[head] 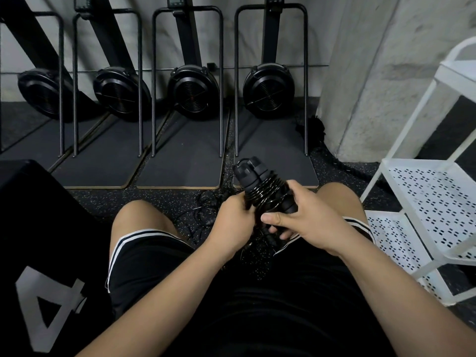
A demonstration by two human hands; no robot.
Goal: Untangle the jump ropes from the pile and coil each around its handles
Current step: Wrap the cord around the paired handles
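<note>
Black cord-wound jump rope handles are being gripped by right hand, fingers curled round | also being held by left hand, fingers curled.

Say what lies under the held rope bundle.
Tangled thin black jump ropes on the speckled floor; left hand and right hand, gripping the black coiled bundle, hide the rest.

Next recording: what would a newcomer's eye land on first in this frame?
At centre, the left hand and right hand hold a black jump rope coiled around its paired handles. Four black fan-wheel machines stand in a row at the back. A white perforated cart stands at the right edge.
</note>
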